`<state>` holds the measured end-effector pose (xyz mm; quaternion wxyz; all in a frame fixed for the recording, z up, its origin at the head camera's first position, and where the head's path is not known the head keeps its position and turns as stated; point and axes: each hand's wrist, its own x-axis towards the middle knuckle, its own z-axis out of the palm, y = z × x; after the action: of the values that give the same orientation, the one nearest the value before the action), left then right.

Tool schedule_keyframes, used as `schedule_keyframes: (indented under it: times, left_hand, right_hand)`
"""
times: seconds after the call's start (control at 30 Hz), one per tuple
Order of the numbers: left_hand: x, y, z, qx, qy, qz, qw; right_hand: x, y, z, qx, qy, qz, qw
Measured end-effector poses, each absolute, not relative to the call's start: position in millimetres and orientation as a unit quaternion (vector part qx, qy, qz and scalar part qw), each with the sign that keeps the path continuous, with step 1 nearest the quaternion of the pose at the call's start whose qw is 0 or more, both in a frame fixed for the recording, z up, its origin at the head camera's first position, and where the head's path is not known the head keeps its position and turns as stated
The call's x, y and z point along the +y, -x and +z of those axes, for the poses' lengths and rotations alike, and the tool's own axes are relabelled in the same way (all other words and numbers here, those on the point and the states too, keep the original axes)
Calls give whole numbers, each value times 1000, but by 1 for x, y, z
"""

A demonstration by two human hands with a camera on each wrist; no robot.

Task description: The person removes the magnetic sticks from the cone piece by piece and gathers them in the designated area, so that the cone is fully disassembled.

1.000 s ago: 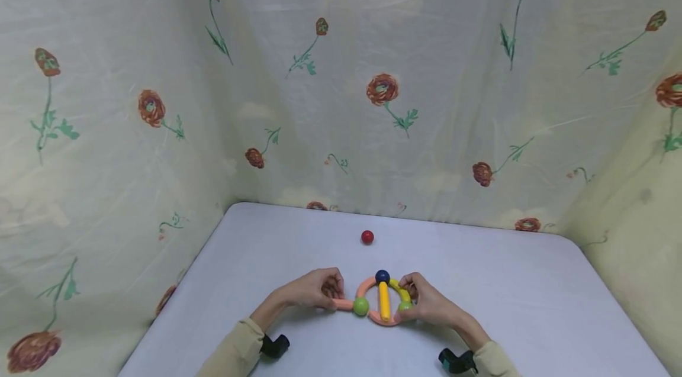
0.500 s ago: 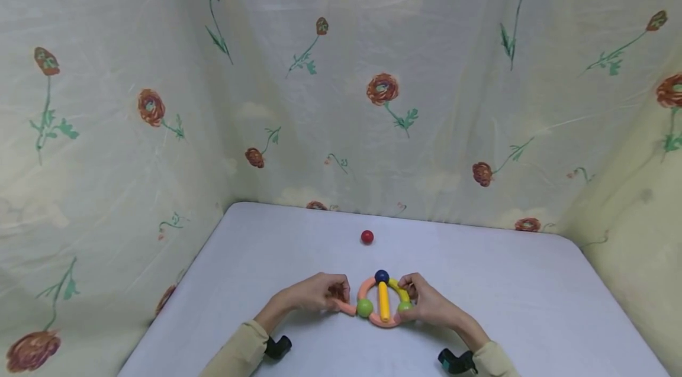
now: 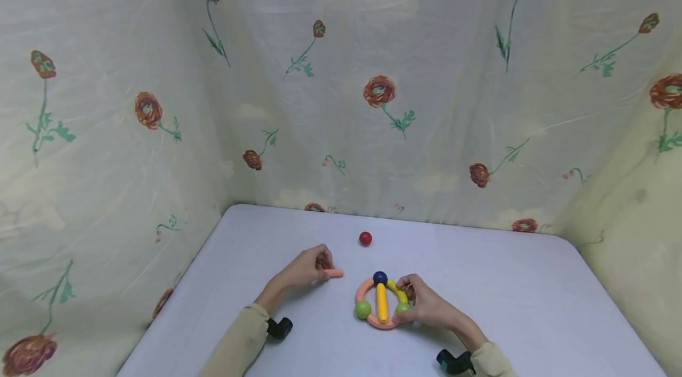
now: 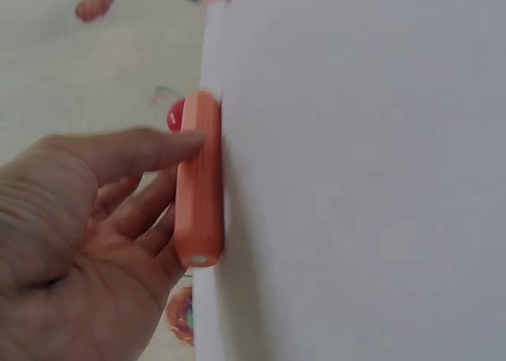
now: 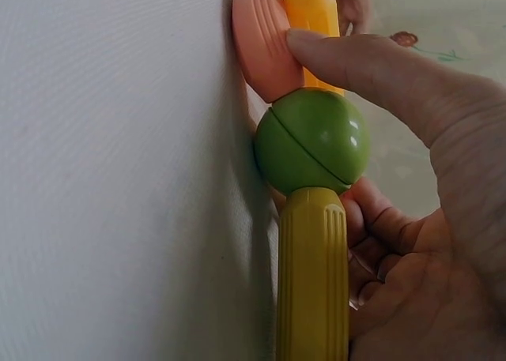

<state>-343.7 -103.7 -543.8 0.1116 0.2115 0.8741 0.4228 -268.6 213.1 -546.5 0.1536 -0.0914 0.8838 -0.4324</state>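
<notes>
No text, label, brand, number or sign can be read in the head view or either wrist view.

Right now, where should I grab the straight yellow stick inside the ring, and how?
Try pinching the straight yellow stick across its middle, coming down from above. It's long and thin, with gaps on both sides inside the ring for a pinch. Its far end meets the blue ball, and the right hand holds the ring's right side, so the middle looks easiest.
</notes>
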Motion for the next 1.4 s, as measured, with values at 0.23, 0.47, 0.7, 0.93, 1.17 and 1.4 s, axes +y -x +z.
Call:
schedule_keyframes:
  times: [0.23,0.47,0.7,0.93,1.17,1.4]
  left_hand:
    - [-95,376,-547,879,-152,447,69]
    - [-88,377,-548,882,-144,447,40]
    - [-41,327,-536,850,-286,438,57]
    - [-14,310,-540,825,-373,405,129]
    - [-10,312,-542,844,-375,360,134]
    - [-4,312,-540,858,-415,286,100]
  right_hand:
    - [214,267,-544,885,96,-427,157]
    - [212,266,-543,884,94,-430,156]
    - [215,267,-545,889,91,-422,152]
    - [216,265,-545,884,107,-430,151]
    - [218,266,-548,880,126,-433,148]
    - [220,267,-548,879,131,-434,145]
